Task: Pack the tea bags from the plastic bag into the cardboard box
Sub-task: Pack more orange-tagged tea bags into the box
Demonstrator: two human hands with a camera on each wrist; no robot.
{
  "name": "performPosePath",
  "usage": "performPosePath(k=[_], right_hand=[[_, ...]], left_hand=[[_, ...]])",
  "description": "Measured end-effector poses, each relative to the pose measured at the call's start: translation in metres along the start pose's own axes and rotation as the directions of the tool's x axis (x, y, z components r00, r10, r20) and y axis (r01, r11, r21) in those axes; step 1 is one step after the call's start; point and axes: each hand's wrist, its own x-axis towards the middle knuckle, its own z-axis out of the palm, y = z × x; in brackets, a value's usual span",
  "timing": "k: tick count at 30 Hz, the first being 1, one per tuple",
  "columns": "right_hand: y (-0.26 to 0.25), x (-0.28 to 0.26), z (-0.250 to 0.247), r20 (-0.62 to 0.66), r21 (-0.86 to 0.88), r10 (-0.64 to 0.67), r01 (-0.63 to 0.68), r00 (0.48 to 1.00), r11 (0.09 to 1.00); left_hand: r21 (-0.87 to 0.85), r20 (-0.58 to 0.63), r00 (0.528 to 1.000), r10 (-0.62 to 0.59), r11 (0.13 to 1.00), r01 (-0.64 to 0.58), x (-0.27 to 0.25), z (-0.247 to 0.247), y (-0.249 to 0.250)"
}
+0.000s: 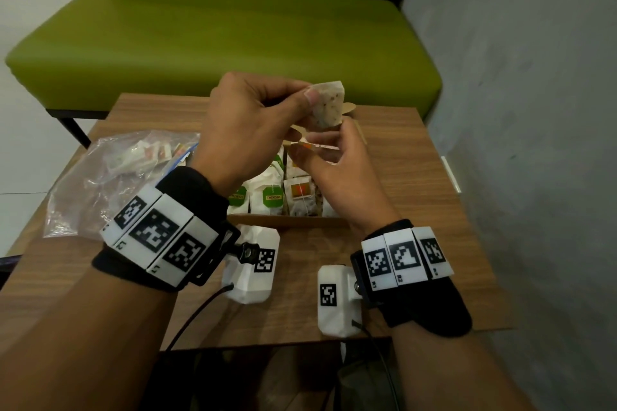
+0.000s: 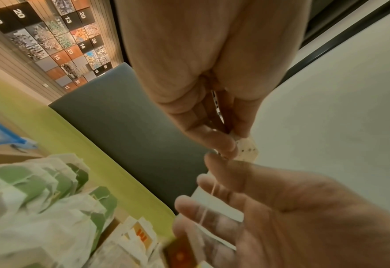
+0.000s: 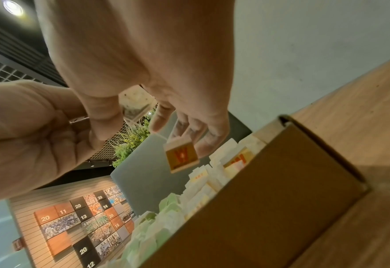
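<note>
The left hand (image 1: 247, 130) pinches one tea bag (image 1: 326, 107) by its upper corner between thumb and forefinger, holding it up at the centre of the head view, above the box (image 1: 290, 220). The bag is pale and speckled, and hangs tilted. Just below it the right hand (image 1: 337, 170) has its fingers loosely curled around the bag's string (image 2: 209, 204) and its orange tag (image 3: 182, 156). In the right wrist view the tag dangles in front of the fingertips (image 3: 157, 125); whether the fingers actually clamp the string or only cradle it cannot be told.

Under both hands the box stands open on the table (image 1: 417, 183), in the middle of the head view. It holds upright rows of packed bags: at least two with green tags (image 1: 272, 196) at the near left and one with an orange tag (image 1: 299, 191) to their right. The rest are hidden by the hands, so a full count cannot be given.

At the left of the head view lies one clear plastic bag (image 1: 100, 183), crumpled, with several more tea bags inside, too bunched to count. Each wrist wears one band of black-and-white markers (image 1: 157, 232).

Behind the table, across the top of the head view, runs one green bench (image 1: 217, 40).
</note>
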Motion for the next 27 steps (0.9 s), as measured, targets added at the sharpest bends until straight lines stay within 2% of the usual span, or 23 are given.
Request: performPosePath(k=[2, 7, 10, 14, 17, 18, 21, 23, 27], right_hand=[[-0.001, 0.001, 0.001, 0.019, 0.005, 0.036, -0.036, 0.999, 0.999], [0.000, -0.001, 0.006, 0.084, -0.029, -0.044, 0.047, 0.996, 0.998], [-0.003, -0.002, 0.003, 0.156, 0.044, -0.056, 0.050, 0.986, 0.998], [-0.012, -0.007, -0.006, 0.232, 0.246, -0.063, 0.004, 0.971, 0.969], [-0.015, -0.008, -0.009, 0.229, 0.286, -0.055, -0.013, 0.972, 0.958], [-0.014, -0.008, -0.009, 0.228, 0.267, -0.047, -0.016, 0.973, 0.963], [-0.010, -0.007, -0.005, 0.248, 0.172, -0.015, -0.029, 0.969, 0.985], [-0.007, -0.007, -0.002, 0.261, 0.111, 0.014, -0.045, 0.965, 0.993], [-0.004, -0.006, -0.002, 0.197, 0.075, 0.063, -0.080, 0.978, 0.994]], left_hand=[[-0.005, 0.000, 1.000, -0.001, 1.000, 0.001, -0.001, 0.002, 0.000], [0.021, -0.024, 1.000, 0.013, 1.000, -0.013, 0.001, 0.001, 0.000], [0.049, -0.057, 0.998, 0.016, 0.999, -0.013, 0.001, -0.003, 0.000], [0.269, -0.114, 0.989, 0.090, 0.962, -0.057, 0.004, -0.007, -0.008], [0.417, -0.164, 0.983, 0.089, 0.909, -0.013, 0.004, -0.010, -0.014], [0.399, -0.181, 0.981, 0.072, 0.917, 0.006, 0.004, -0.011, -0.016], [0.180, -0.200, 0.980, -0.015, 0.982, 0.052, 0.004, -0.013, -0.015], [0.080, -0.198, 0.978, -0.063, 0.994, 0.080, 0.004, -0.013, -0.013], [-0.008, -0.172, 0.981, -0.088, 0.996, 0.088, 0.004, -0.014, -0.009]])
